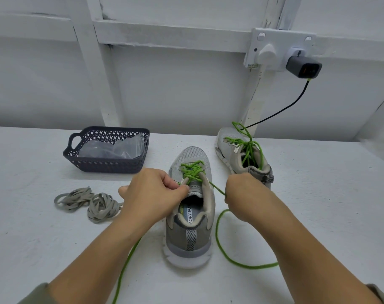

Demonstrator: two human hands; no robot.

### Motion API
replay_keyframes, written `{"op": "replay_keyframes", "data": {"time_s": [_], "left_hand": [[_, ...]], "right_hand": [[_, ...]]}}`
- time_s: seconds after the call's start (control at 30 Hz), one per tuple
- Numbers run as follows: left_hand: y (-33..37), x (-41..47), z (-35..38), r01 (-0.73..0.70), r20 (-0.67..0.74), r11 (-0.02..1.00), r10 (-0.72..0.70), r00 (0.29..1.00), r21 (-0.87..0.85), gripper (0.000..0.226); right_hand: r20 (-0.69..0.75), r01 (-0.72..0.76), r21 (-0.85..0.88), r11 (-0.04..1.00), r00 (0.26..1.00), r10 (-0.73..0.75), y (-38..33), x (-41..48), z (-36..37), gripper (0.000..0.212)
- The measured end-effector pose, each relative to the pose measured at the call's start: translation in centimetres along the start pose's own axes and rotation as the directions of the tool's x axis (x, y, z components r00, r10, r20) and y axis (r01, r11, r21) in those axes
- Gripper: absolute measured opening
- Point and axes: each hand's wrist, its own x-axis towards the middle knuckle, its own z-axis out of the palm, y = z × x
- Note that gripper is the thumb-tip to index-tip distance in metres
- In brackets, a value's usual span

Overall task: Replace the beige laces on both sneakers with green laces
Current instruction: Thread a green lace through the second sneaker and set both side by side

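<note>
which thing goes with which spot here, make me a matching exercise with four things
Things:
1 basket
2 beige laces
3 near sneaker
4 charger

Places or states:
a plugged into the wall socket
b coiled on the table
c holds clear plastic
d between the left hand and right hand, which grip its green lace

Pairs: 1-c, 2-b, 3-d, 4-a

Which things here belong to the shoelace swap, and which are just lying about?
Part of the job: the near sneaker; its green lace, held by the left hand and right hand; the far sneaker with the other green lace; the beige laces, coiled on the table.
Just lying about: the basket holding a plastic bag; the charger and its cable in the wall socket.
</note>
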Motion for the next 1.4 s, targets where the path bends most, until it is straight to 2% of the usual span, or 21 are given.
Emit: {"op": "replay_keyframes", "data": {"time_s": [0.07, 0.13, 0.2, 0.23, 0.3, 0.33, 0.4, 0.5, 0.53, 0.57, 0.63, 0.73, 0.83, 0.9, 1.0, 1.07, 1.13, 1.2, 1.27, 1.3, 1.4], "left_hand": [[-0.1, 0.1, 0.2, -0.005, -0.004, 1.000, 0.005, 1.000, 0.022, 0.032], [-0.5, 0.3, 0.2, -0.041, 0.012, 0.999, 0.041, 0.999, -0.008, 0.035], [-1.3, 0.5, 0.1, -0.056, 0.173, 0.993, 0.073, 0.982, -0.101, 0.043], [-1.7, 0.6, -0.1, -0.036, 0.290, 0.990, 0.074, 0.954, -0.135, 0.046], [-2.8, 1.0, -0.6, -0.008, 0.451, 0.994, 0.056, 0.891, -0.109, 0.040], [-3.2, 1.3, -1.1, 0.015, 0.490, 0.993, 0.043, 0.870, -0.114, 0.039], [-3.4, 2.0, -2.2, 0.107, 0.554, 0.963, 0.050, 0.831, -0.247, 0.043], [-2.6, 2.9, -3.9, 0.125, 0.496, 0.856, 0.167, 0.852, -0.502, 0.037], [-2.1, 3.1, -4.4, 0.077, 0.456, 0.834, 0.219, 0.863, -0.547, 0.033], [-1.6, 3.1, -4.7, 0.027, 0.420, 0.811, 0.273, 0.866, -0.585, 0.032], [-0.9, 2.9, -5.2, -0.053, 0.374, 0.779, 0.357, 0.856, -0.624, 0.032], [0.2, 2.6, -5.8, -0.230, 0.320, 0.812, 0.448, 0.835, -0.536, 0.029], [1.2, 2.6, -6.1, -0.396, 0.246, 0.814, 0.524, 0.815, -0.425, 0.024], [1.7, 3.1, -6.5, -0.495, 0.162, 0.810, 0.560, 0.813, -0.313, 0.027], [1.8, 4.4, -7.1, -0.579, 0.112, 0.797, 0.600, 0.792, -0.172, 0.035], [2.0, 5.2, -6.9, -0.600, 0.056, 0.800, 0.600, 0.798, -0.002, 0.034], [2.1, 5.6, -6.4, -0.516, -0.141, 0.823, 0.555, 0.820, 0.236, 0.026], [1.7, 5.3, -5.8, -0.472, -0.259, 0.816, 0.561, 0.786, 0.334, 0.025], [1.2, 4.7, -5.0, -0.609, -0.139, 0.751, 0.652, 0.745, 0.256, 0.023], [1.0, 4.6, -4.7, -0.636, -0.038, 0.749, 0.652, 0.757, 0.184, 0.027], [0.2, 5.3, -3.9, -0.577, 0.149, 0.807, 0.560, 0.815, 0.121, 0.028]], "right_hand": [[-0.009, 0.034, 0.048, 0.998, 0.999, -0.034, 0.3, -0.2, -0.6, 0.023], [-0.082, 0.149, 0.227, 0.963, 0.988, -0.133, 0.6, -0.7, -1.7, 0.020], [-0.217, 0.258, 0.429, 0.865, 0.960, -0.178, 0.8, -1.2, -2.4, 0.025], [-0.276, 0.300, 0.560, 0.772, 0.946, -0.168, 0.8, -1.5, -2.7, 0.028], [-0.325, 0.353, 0.786, 0.508, 0.934, -0.146, 0.7, -1.8, -2.8, 0.033], [-0.347, 0.377, 0.841, 0.387, 0.926, -0.148, 0.5, -1.8, -2.8, 0.035], [-0.377, 0.406, 0.883, 0.235, 0.913, -0.157, 0.2, -1.5, -2.6, 0.039], [-0.346, 0.345, 0.938, -0.047, 0.910, -0.228, -0.5, -0.7, -2.2, 0.040], [-0.336, 0.316, 0.941, -0.117, 0.911, -0.241, -0.7, -0.3, -1.9, 0.037], [-0.334, 0.310, 0.941, -0.133, 0.911, -0.243, -1.0, 0.0, -1.9, 0.036], [-0.323, 0.323, 0.945, -0.039, 0.915, -0.243, -1.3, 0.4, -2.0, 0.045], [-0.291, 0.359, 0.904, 0.230, 0.914, -0.284, -1.9, 0.9, -2.7, 0.055], [-0.242, 0.398, 0.725, 0.562, 0.911, -0.334, -2.0, 1.8, -3.3, 0.060], [-0.155, 0.415, 0.587, 0.695, 0.900, -0.407, -1.9, 2.3, -3.9, 0.055], [-0.008, 0.446, 0.610, 0.654, 0.829, -0.559, -2.0, 2.6, -4.3, 0.029], [-0.047, 0.465, 0.640, 0.612, 0.819, -0.572, -2.2, 2.5, -4.1, 0.013], [-0.113, 0.454, 0.673, 0.585, 0.844, -0.525, -2.3, 2.6, -4.0, 0.018], [-0.152, 0.434, 0.678, 0.593, 0.872, -0.465, -2.5, 2.9, -3.8, 0.029], [-0.137, 0.422, 0.682, 0.597, 0.876, -0.462, -2.3, 2.9, -3.9, 0.036], [-0.113, 0.427, 0.684, 0.592, 0.864, -0.491, -2.2, 2.9, -4.1, 0.036], [-0.040, 0.435, 0.686, 0.583, 0.823, -0.567, -1.7, 2.4, -4.6, 0.031]]}}
